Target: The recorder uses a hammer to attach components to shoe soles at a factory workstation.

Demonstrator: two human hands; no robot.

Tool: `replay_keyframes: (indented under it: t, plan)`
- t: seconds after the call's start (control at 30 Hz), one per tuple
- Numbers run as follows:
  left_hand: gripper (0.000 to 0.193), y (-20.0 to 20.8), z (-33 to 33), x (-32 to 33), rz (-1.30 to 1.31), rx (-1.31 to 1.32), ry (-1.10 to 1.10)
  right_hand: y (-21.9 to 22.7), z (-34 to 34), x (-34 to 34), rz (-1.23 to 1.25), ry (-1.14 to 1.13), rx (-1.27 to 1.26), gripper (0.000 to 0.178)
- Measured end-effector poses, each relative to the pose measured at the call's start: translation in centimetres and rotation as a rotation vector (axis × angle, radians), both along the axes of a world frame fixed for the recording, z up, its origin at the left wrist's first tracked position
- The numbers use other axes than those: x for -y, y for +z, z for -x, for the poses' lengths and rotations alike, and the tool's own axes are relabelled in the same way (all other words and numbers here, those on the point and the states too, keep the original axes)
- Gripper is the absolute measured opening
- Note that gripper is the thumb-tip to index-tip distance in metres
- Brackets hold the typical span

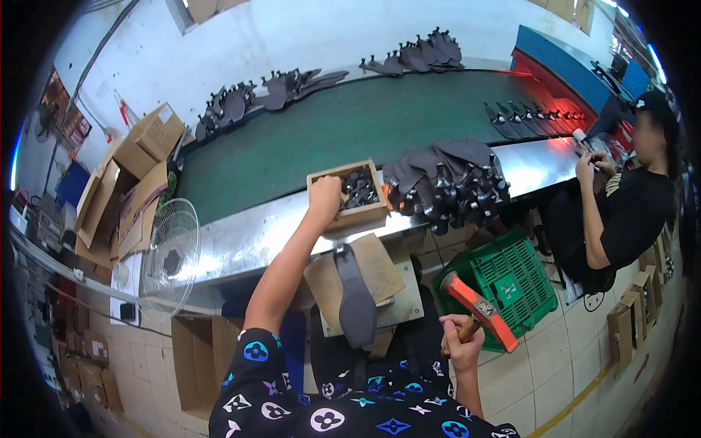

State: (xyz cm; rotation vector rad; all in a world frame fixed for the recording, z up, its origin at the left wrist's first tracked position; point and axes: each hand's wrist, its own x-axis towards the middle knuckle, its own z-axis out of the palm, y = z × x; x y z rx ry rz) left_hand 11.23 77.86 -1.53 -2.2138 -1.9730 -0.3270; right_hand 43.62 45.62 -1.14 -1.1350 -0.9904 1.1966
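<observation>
Dark grey for the sole (pixel 357 303), orange-red for the hammer (pixel 476 301), with brown handle (pixel 469 328). Green for both crate (pixel 504 276) and belt (pixel 307 150). Black for the shirt (pixel 303 415), with white, blue and purple motifs (pixel 328 420).

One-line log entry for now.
left hand: in tan box of black parts | right hand: holding orange-headed hammer | dark sole: on brown sheet

White wall (pixel 292 33) behind a long green-topped bench (pixel 292 150), red light (pixel 558 102), pale tiled floor (pixel 548 358) with yellow stripe (pixel 577 400).
</observation>
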Motion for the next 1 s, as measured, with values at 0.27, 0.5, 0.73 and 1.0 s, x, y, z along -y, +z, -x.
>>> replay_keyframes:
  t: [0.27, 0.5, 0.73, 1.0]
  plan:
    - [0.058, 3.1, -0.4, 4.1, -0.171, 0.631, -0.053, 2.5, -0.1, -4.3, 0.032, 0.016, -0.039, 0.026]
    - [0.058, 5.4, -1.2, 8.6, -0.333, 0.825, -0.053, 7.6, 4.7, -11.6, -0.113, 0.116, -0.048, 0.027]
    - [0.054, 8.4, -4.9, 15.7, -0.244, 1.427, -0.157, 10.2, 8.5, -12.8, -0.095, 0.126, -0.055, 0.028]
    - [0.063, 9.2, -6.4, 23.1, -0.258, 1.482, -0.274, 11.1, 10.8, -11.5, -0.131, 0.327, 0.131, 0.029]
